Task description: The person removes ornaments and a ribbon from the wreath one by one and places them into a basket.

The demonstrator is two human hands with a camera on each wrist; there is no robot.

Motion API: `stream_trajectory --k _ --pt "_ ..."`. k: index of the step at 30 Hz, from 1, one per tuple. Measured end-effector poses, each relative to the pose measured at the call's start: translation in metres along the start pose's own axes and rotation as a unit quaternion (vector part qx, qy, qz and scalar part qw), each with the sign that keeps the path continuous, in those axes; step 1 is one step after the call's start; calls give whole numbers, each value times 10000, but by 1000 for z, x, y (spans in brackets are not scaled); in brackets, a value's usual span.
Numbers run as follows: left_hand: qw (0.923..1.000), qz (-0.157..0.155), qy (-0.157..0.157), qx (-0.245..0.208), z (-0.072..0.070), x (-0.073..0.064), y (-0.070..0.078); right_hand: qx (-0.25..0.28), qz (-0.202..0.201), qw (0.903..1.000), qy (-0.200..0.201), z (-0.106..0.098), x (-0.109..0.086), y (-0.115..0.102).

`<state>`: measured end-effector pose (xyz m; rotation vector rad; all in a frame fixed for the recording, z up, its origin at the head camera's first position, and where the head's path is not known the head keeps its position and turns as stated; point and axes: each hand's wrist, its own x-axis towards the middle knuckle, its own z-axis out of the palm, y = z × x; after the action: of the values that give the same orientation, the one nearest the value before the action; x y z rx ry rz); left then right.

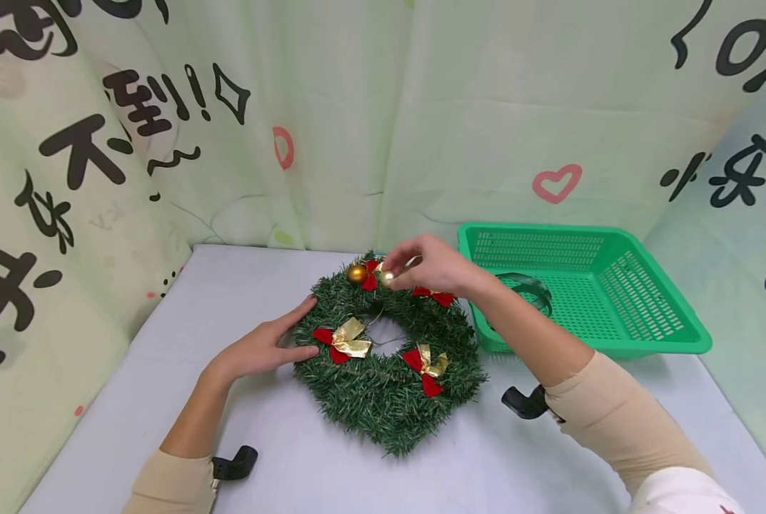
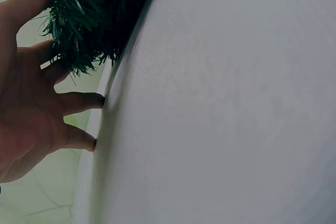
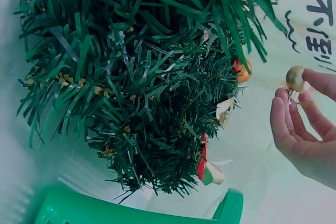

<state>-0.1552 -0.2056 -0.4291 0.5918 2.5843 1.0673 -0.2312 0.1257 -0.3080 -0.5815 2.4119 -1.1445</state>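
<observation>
A green tinsel wreath (image 1: 389,414) lies on the white table, trimmed with red and gold bows (image 1: 347,339). My left hand (image 1: 263,346) rests at the wreath's left side, fingers spread and straight; the left wrist view shows its fingertips at the tabletop and thumb against the tinsel. Over the far part of the wreath, my right hand (image 1: 430,264) pinches a small pale gold bauble (image 3: 297,78) between thumb and fingers, its metal cap turned down. A darker gold bauble (image 1: 357,273) sits on the wreath beside a red bow, just left of the held one.
To the right of the wreath stands a green plastic basket (image 1: 672,314) with a coil of dark green ribbon (image 1: 530,287) inside. A printed pale green curtain (image 1: 485,143) hangs behind the table (image 1: 280,457) and along both sides.
</observation>
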Motion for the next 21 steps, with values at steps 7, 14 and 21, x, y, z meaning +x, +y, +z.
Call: stream_trajectory --k 7,14,21 --pt "10000 18 14 15 0 0 -1 169 70 9998 89 -6 -8 2" --pt "10000 24 12 3 -1 0 -1 189 93 9995 254 -13 -14 9" --pt "10000 27 -4 19 -1 1 -2 177 134 9990 378 -23 -22 21"
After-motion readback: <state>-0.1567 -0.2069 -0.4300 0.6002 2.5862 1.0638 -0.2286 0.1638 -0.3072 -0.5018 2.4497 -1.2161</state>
